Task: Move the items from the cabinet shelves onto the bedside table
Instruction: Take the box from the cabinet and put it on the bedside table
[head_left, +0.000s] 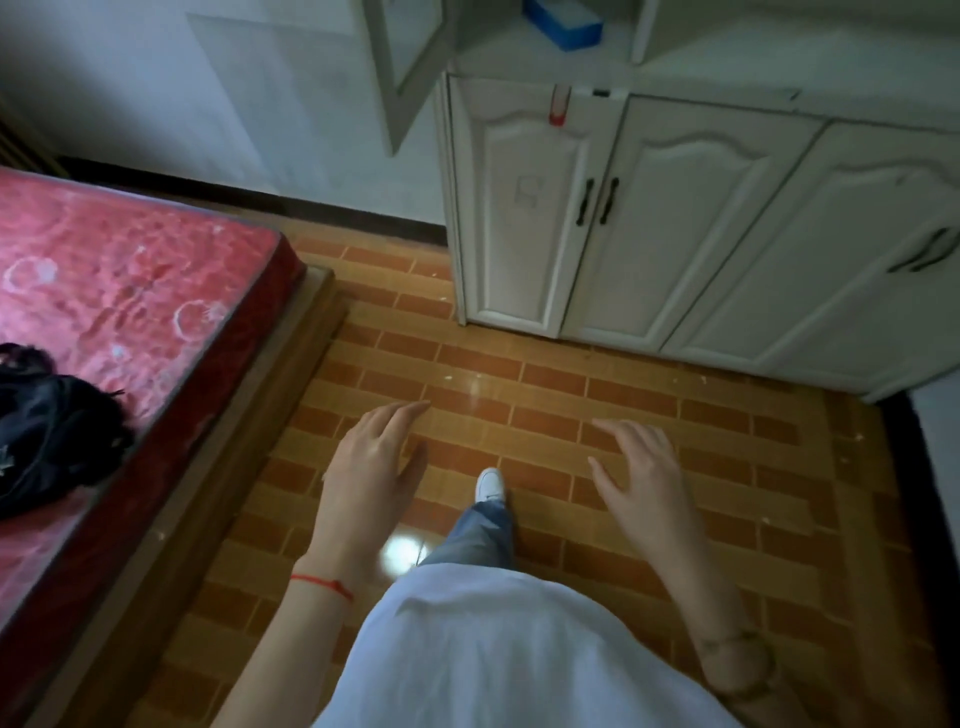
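A white cabinet (675, 218) stands ahead on the right, its lower doors shut. On its open shelf at the top edge of the view lies a blue and white box (563, 23). An upper glass door (410, 62) hangs open to the left of that shelf. My left hand (371, 467) and my right hand (641, 467) hover over the tiled floor, well short of the cabinet. Both are empty with fingers spread. No bedside table is in view.
A bed with a red mattress (130, 291) fills the left side, a black bag (47, 436) lying on it. Brick-patterned floor tiles (519, 379) stretch between bed and cabinet. My white shoe (490, 483) steps forward. A small red-tipped object (560, 106) hangs at the cabinet's counter edge.
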